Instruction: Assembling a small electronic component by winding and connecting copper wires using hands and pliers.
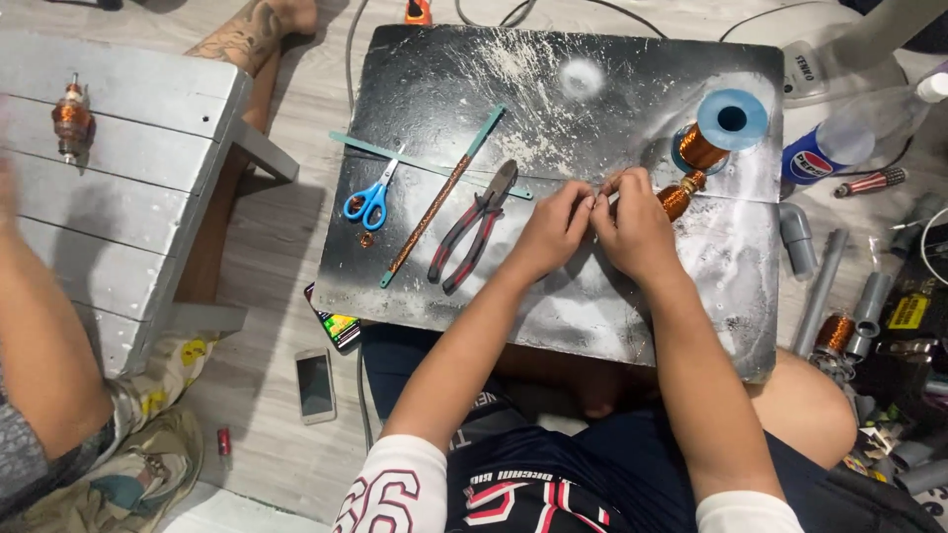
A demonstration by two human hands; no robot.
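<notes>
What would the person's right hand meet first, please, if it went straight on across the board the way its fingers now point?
Probably the left hand: the right hand points at it, fingertips nearly touching, though their exact heights are unclear.

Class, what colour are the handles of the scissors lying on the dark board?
Blue, on the scissors, head view.

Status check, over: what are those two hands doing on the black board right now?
Left hand and right hand pinched together mid-board, on something too thin to make out. Small copper wire coil beside right hand. Red-handled pliers lie clear to the left.
</notes>
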